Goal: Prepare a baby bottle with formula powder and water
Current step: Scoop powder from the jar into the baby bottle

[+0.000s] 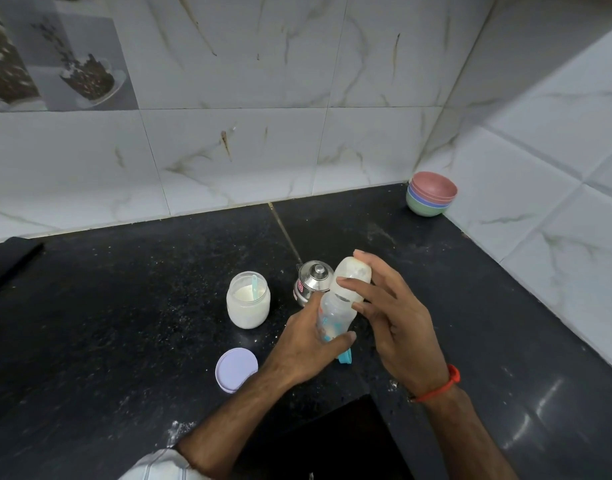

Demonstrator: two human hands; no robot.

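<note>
Hands: left hand (306, 344) grips clear plastic baby bottle (334, 315) above black counter (124, 306); right hand (391, 317) pinches its translucent cap (352, 279).
Done: open glass powder jar (248, 299).
Left: probably powder, water.

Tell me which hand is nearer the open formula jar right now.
Left. The left hand grips the baby bottle just right of the formula jar. The right hand holds the bottle's cap beyond the bottle, farther from the jar.
</note>
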